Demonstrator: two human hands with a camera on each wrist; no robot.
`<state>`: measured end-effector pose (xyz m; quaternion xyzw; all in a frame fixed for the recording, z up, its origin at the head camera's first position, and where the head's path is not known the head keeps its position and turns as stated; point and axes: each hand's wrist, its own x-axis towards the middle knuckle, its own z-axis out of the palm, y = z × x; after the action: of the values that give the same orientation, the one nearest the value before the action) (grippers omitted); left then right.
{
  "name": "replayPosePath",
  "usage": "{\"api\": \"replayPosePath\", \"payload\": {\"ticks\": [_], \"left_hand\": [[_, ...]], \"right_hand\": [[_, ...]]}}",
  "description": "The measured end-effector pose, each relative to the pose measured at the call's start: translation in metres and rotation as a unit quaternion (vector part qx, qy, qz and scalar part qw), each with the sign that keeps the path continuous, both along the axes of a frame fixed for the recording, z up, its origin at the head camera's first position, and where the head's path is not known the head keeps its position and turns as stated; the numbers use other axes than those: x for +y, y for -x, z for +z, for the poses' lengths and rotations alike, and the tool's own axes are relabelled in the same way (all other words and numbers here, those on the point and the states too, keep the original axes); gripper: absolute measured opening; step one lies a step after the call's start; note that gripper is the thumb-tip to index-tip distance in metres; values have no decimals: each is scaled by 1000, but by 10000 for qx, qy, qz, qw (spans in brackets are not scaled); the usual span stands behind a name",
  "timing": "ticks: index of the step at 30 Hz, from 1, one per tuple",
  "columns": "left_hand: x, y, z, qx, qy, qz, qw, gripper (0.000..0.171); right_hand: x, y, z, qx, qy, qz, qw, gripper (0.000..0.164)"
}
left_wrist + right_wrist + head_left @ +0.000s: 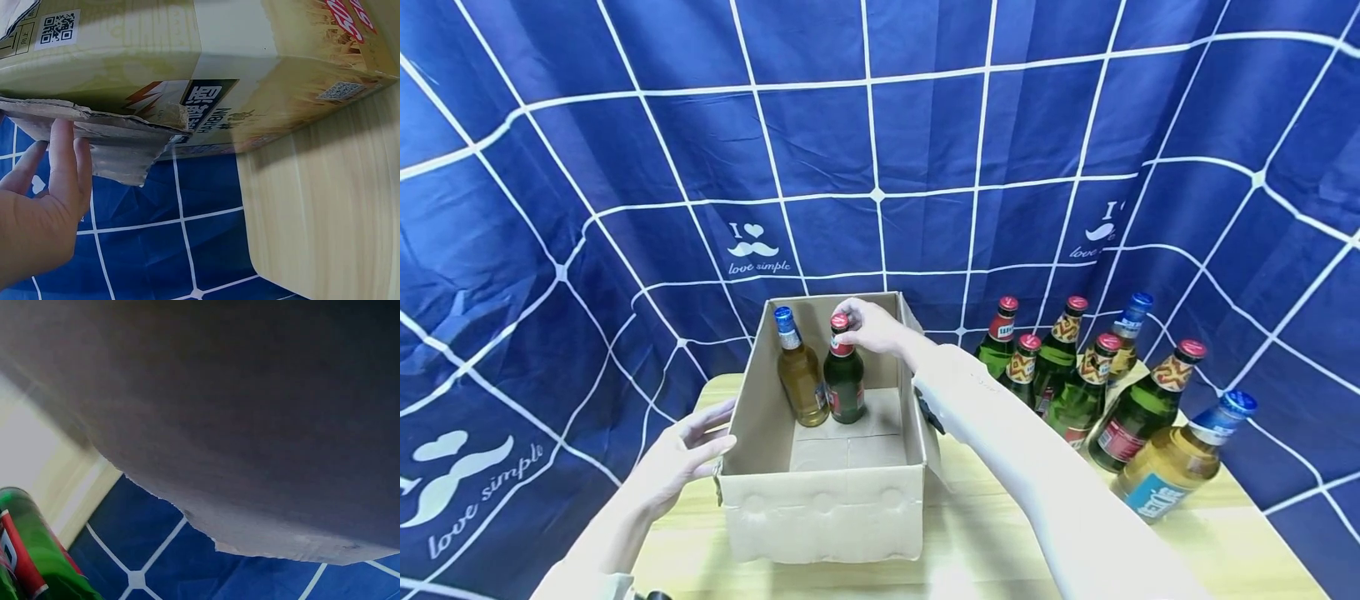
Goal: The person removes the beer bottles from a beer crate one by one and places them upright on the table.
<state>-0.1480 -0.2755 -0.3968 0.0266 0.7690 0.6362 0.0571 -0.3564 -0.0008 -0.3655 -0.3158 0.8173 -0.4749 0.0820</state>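
My right hand (874,327) pinches the neck of a green beer bottle (844,379) with a red cap. That bottle stands inside an open cardboard box (823,512), right beside an amber bottle (801,375) with a blue cap. Fingers of my left hand (681,458) touch the left side of the box. In the left wrist view, the left hand's fairly straight fingers (62,156) rest against a torn, hanging flap (119,150) on the printed box. The right wrist view is mostly filled by a cardboard panel (250,425), and the right hand does not show there.
Right of the box, several green bottles (1138,417) with red caps stand on the wooden table (985,533). Among them are two amber bottles with blue caps, the nearer (1180,458) at the front right. A blue white-lined cloth (925,142) hangs behind and along the sides.
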Motion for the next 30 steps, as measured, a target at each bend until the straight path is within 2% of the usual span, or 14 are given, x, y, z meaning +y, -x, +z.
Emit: {"api": "replayPosePath", "payload": {"ticks": [7,12,15,17,21,26,30], "left_hand": [[4,2,-1,-42,-123,-5,9999,59],[7,2,1,-75,-211,-45,9997,59],[9,1,2,-33,-227,-76,9997,59],[9,1,2,-14,-207,-67,9998,58],[7,-1,3,-34,-135,-6,9999,57],[2,-4,5,-26,19,-6,10000,58],[1,-4,8,-70,171,-27,9998,59]], "right_hand": [[4,-4,2,687,-657,-238,9952,33],[10,-10,8,588,-178,-421,9972,32],[14,-15,22,549,152,-519,9970,31],[16,-21,37,637,355,-537,9959,32],[19,-41,82,1167,589,-881,9875,37],[31,-72,140,1854,1222,-1480,9637,39],[47,-95,184,2053,1802,-1665,9474,38]]}}
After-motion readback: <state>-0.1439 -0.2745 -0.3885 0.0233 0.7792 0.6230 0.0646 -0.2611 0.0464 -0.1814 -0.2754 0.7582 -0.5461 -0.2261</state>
